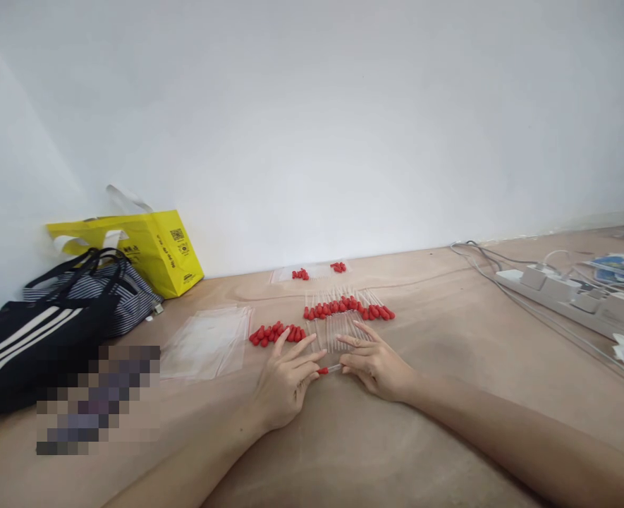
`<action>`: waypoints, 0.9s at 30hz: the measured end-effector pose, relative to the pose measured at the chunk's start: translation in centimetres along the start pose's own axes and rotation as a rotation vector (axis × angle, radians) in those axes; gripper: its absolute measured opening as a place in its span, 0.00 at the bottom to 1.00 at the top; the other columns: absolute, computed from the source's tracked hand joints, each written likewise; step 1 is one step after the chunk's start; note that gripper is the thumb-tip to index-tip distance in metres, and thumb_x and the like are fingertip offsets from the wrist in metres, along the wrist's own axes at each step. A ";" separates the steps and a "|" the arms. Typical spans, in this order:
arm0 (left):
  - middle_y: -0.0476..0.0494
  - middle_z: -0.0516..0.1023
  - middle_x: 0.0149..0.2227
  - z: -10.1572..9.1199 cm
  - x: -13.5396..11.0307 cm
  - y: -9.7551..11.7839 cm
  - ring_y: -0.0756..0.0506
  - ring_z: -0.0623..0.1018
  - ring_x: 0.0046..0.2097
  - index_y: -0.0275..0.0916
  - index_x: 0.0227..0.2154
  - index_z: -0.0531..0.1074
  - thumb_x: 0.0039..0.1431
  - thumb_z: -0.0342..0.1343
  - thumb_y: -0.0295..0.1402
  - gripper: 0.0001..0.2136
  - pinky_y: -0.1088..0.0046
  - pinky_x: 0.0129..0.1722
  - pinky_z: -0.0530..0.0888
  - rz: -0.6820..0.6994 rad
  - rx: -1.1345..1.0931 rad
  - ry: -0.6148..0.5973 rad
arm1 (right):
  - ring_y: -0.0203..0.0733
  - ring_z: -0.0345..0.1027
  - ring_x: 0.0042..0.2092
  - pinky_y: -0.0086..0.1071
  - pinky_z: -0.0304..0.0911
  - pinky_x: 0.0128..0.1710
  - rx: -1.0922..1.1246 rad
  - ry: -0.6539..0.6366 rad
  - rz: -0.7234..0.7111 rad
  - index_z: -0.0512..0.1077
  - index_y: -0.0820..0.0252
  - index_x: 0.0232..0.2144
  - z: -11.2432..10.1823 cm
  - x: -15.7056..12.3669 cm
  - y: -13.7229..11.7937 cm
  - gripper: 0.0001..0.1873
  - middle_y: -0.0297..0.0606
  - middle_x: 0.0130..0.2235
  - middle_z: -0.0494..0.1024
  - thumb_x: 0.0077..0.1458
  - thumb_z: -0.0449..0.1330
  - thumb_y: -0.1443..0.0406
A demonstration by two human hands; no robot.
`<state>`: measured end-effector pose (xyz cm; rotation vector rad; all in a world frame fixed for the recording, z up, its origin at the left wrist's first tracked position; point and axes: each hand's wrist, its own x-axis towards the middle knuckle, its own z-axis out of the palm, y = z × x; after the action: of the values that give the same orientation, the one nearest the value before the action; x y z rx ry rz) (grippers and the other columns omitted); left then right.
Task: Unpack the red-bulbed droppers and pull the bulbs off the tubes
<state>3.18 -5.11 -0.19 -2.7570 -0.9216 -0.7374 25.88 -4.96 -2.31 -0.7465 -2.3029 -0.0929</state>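
Observation:
Between my hands is a dropper: its small red rubber bulb [323, 371] is pinched in the fingertips of my left hand [290, 377]. My right hand [374, 363] grips the thin clear tube [335, 367] at the other end. How far the tube sits inside the bulb is hidden by my fingers. Loose red bulbs [269, 333] lie in a pile just beyond my left hand. Past my right fingers are several bare clear tubes [338, 331] side by side. Behind them, droppers with red bulbs [343, 305] lie in a row, tubes pointing towards the wall.
Clear plastic zip bags [206, 346] are stacked left of the bulbs. Bagged red-bulbed droppers [300, 274] lie near the wall. A yellow bag [179, 247] and a dark striped bag [41, 346] stand left. A power strip [560, 296] with cables is at right.

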 end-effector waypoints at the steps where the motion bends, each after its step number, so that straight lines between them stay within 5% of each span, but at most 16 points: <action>1: 0.46 0.74 0.43 -0.1 -0.2 -0.3 0.43 0.65 0.53 0.41 0.29 0.71 0.56 0.43 0.26 0.11 0.50 0.55 0.47 -0.017 0.014 0.000 | 0.39 0.61 0.50 0.45 0.42 0.55 -0.010 0.014 0.029 0.69 0.58 0.30 -0.2 -0.2 0.3 0.12 0.36 0.32 0.76 0.56 0.46 0.70; 4: 0.46 0.74 0.44 -0.4 -0.6 -1.1 0.42 0.65 0.52 0.41 0.30 0.71 0.56 0.44 0.28 0.10 0.51 0.53 0.52 -0.063 0.045 0.029 | 0.41 0.66 0.43 0.43 0.51 0.49 -0.066 0.057 0.153 0.70 0.58 0.32 -0.7 -0.6 1.0 0.12 0.38 0.31 0.76 0.57 0.47 0.66; 9: 0.43 0.70 0.33 -0.2 -0.8 -1.3 0.47 0.70 0.38 0.40 0.33 0.70 0.57 0.45 0.31 0.09 0.70 0.37 0.69 -0.123 -0.061 0.130 | 0.37 0.63 0.30 0.31 0.60 0.32 -0.064 0.100 0.289 0.69 0.58 0.41 0.0 -0.5 1.8 0.16 0.39 0.28 0.69 0.58 0.44 0.65; 15: 0.44 0.65 0.33 -0.2 -0.4 -1.6 0.49 0.69 0.36 0.37 0.41 0.68 0.57 0.42 0.29 0.12 0.71 0.37 0.69 -0.272 -0.101 0.237 | 0.39 0.60 0.32 0.33 0.62 0.34 -0.101 0.178 0.361 0.66 0.63 0.43 1.2 0.2 3.7 0.17 0.40 0.30 0.62 0.54 0.44 0.72; 22: 0.46 0.69 0.31 -2.6 0.9 -4.2 0.49 0.71 0.30 0.37 0.40 0.66 0.52 0.46 0.32 0.13 0.73 0.30 0.70 -0.597 -0.123 0.167 | 0.38 0.58 0.31 0.32 0.60 0.34 -0.203 0.094 0.421 0.68 0.64 0.28 2.4 1.4 4.6 0.14 0.40 0.30 0.61 0.48 0.45 0.77; 27: 0.48 0.73 0.31 -3.2 3.3 -5.8 0.51 0.72 0.28 0.37 0.34 0.64 0.48 0.50 0.34 0.10 0.75 0.30 0.68 -0.750 -0.106 0.005 | 0.38 0.57 0.32 0.30 0.59 0.34 -0.251 0.038 0.465 0.65 0.63 0.24 3.0 2.2 4.4 0.11 0.40 0.31 0.60 0.44 0.46 0.79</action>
<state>0.68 0.42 4.11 -2.4444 -1.9987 -0.8955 25.16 0.53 -3.71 -1.3754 -2.0451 -0.1820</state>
